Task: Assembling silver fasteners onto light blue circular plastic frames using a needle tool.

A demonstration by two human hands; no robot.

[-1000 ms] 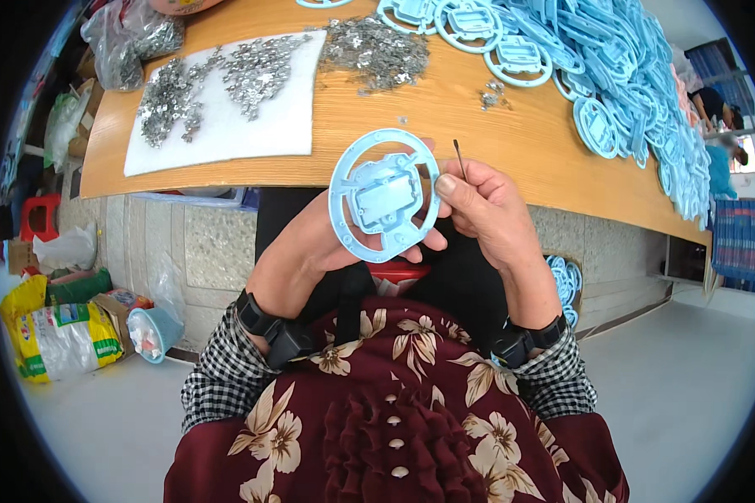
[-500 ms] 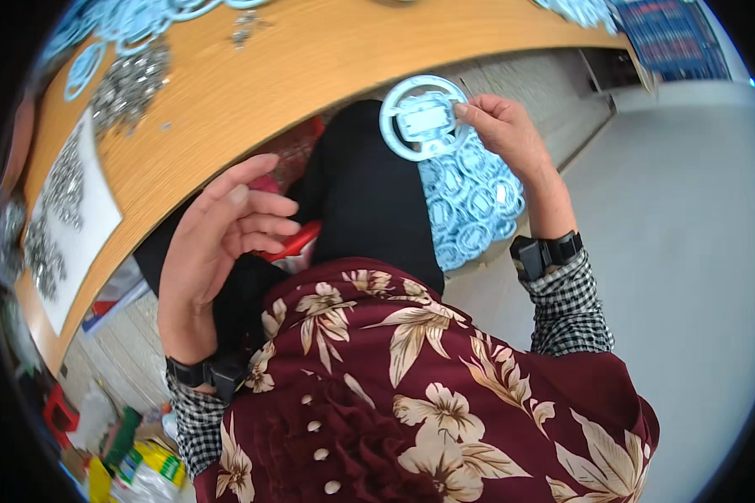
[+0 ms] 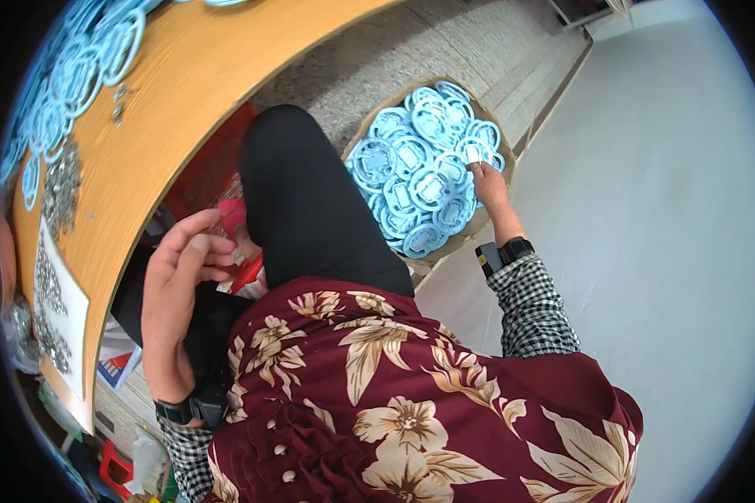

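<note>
My right hand (image 3: pixel 492 189) reaches over a cardboard box (image 3: pixel 457 244) beyond my knee. Its fingers pinch a light-blue plastic ring (image 3: pixel 476 153) with a flat centre plate, at the right side of the pile. Many similar light-blue rings (image 3: pixel 411 157) fill the box; where the held one ends and the pile begins is hard to see. Over my lap, at the left, my left hand (image 3: pixel 172 281) hangs with its fingers loosely curved and apart, holding nothing.
The wooden table (image 3: pixel 197 71) curves along the left, bearing more blue rings (image 3: pixel 80 80), a heap of small metal pieces (image 3: pixel 61 184) and a white sheet (image 3: pixel 73 335) with further metal pieces. A red item (image 3: pixel 247 272) lies beside my leg.
My right hand has carried the ring from above my knee down to the box at the right. My left hand stays open. The view has shifted to the right.
</note>
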